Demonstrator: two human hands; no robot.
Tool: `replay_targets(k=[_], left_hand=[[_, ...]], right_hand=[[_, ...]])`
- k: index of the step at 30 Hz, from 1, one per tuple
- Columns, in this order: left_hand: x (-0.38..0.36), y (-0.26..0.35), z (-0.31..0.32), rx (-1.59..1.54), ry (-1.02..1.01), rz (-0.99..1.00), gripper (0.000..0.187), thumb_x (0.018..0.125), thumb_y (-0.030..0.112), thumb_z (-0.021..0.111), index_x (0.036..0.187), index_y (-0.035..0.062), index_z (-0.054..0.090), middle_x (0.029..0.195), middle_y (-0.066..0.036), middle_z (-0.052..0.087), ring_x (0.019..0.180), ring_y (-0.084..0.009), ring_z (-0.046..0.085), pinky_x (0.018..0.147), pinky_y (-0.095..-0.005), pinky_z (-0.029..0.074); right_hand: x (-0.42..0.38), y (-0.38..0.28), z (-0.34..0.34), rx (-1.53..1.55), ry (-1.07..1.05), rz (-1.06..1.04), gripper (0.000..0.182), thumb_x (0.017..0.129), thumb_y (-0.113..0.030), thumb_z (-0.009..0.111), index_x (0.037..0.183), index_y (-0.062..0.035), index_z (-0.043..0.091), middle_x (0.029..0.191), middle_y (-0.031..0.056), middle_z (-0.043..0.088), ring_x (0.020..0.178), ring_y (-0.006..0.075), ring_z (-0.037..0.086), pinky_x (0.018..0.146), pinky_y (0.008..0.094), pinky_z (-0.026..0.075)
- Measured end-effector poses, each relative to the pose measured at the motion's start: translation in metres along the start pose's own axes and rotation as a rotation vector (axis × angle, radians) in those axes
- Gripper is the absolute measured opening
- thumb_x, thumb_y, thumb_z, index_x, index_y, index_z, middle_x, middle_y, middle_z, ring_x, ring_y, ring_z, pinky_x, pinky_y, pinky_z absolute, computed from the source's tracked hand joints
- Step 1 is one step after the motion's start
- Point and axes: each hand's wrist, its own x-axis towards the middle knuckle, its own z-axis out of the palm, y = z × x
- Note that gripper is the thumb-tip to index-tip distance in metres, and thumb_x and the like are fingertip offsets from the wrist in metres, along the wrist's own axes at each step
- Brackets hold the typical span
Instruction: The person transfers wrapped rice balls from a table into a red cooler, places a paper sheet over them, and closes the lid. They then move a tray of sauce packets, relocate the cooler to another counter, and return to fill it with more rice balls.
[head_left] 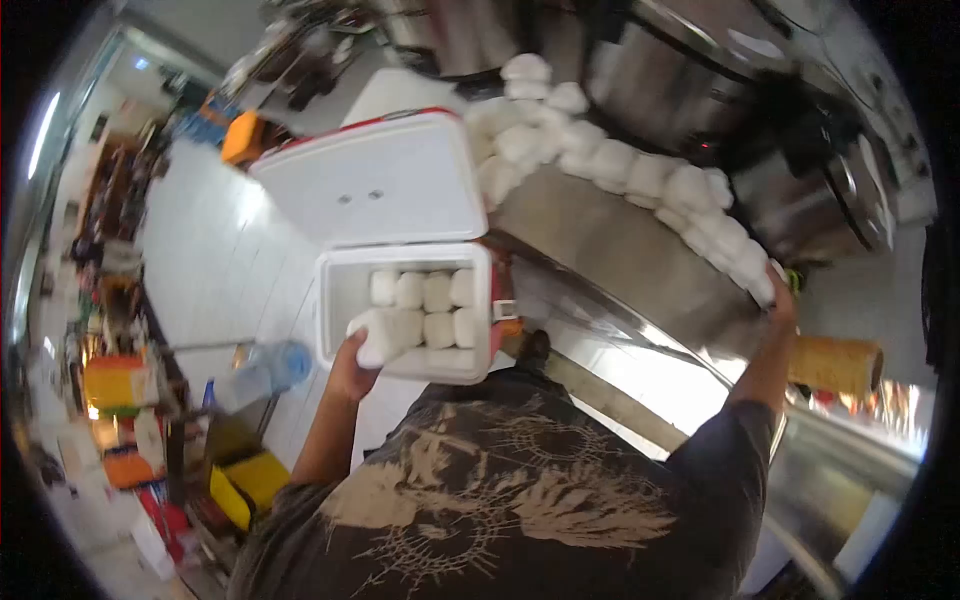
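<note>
My left hand (352, 370) grips a white rounded bundle (379, 338) over the near left corner of an open cooler box (405, 374). Inside the box, several similar white bundles (438, 292) sit in rows. Its white lid (385, 185) is tipped back on the far side. At the right, my right hand (783, 290) touches the near end of a long line of white bundles (700, 225) lying on a metal counter (600, 250). The fingers of that hand are blurred, and whether they are closed on a bundle is unclear.
Large metal pots (660, 85) stand behind the line of bundles. An orange-yellow cylinder (836, 365) is at the right. Clear plastic bottles (262, 378) and a yellow container (250, 485) are at the left. A dark shoe (535, 348) shows beside the cooler box.
</note>
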Motion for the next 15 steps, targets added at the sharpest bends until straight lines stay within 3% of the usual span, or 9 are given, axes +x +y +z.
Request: replay_targets(k=[1, 3, 5, 10, 15], left_hand=[[0.002, 0.009, 0.000, -0.011, 0.026, -0.005, 0.064, 0.096, 0.037, 0.057, 0.147, 0.0020, 0.041, 0.141, -0.014, 0.055, 0.131, -0.0322, 0.052, 0.109, -0.0481, 0.043], [0.005, 0.029, 0.005, -0.006, 0.083, -0.027, 0.063, 0.096, 0.036, 0.057, 0.148, 0.0048, 0.041, 0.137, -0.013, 0.058, 0.128, -0.0316, 0.054, 0.104, -0.0489, 0.047], [0.009, 0.050, 0.013, 0.034, 0.135, -0.061, 0.060, 0.096, 0.034, 0.057, 0.147, 0.0073, 0.042, 0.133, -0.013, 0.060, 0.125, -0.0305, 0.057, 0.099, -0.0497, 0.050], [0.048, 0.045, -0.041, -0.007, 0.020, -0.153, 0.050, 0.094, 0.031, 0.061, 0.138, 0.0108, 0.049, 0.132, -0.011, 0.060, 0.117, -0.0303, 0.061, 0.091, -0.0511, 0.052], [0.095, 0.030, -0.068, 0.114, 0.142, -0.155, 0.055, 0.089, 0.027, 0.069, 0.138, 0.0122, 0.049, 0.126, -0.008, 0.061, 0.117, -0.0266, 0.058, 0.094, -0.0453, 0.046]], right_hand=[[0.000, 0.018, -0.013, -0.161, -0.091, -0.216, 0.094, 0.069, -0.051, 0.087, 0.143, -0.0056, 0.053, 0.138, 0.0124, 0.057, 0.123, 0.0271, 0.055, 0.100, 0.0391, 0.044], [-0.009, 0.013, 0.002, -0.159, -0.028, -0.288, 0.088, 0.070, -0.045, 0.087, 0.141, -0.0052, 0.054, 0.134, 0.0115, 0.060, 0.120, 0.0257, 0.057, 0.098, 0.0377, 0.046], [-0.013, 0.021, 0.006, -0.098, 0.057, -0.303, 0.083, 0.072, -0.039, 0.086, 0.139, -0.0046, 0.054, 0.133, 0.0122, 0.059, 0.119, 0.0267, 0.058, 0.097, 0.0386, 0.047], [-0.038, 0.041, 0.012, 0.286, 0.359, -0.263, 0.071, 0.077, -0.026, 0.083, 0.136, -0.0030, 0.053, 0.131, 0.0140, 0.059, 0.116, 0.0291, 0.060, 0.097, 0.0409, 0.051], [-0.164, 0.031, 0.074, 0.364, 0.038, -0.517, 0.062, 0.084, -0.011, 0.074, 0.139, -0.0028, 0.047, 0.132, 0.0154, 0.058, 0.117, 0.0309, 0.060, 0.096, 0.0438, 0.053]])
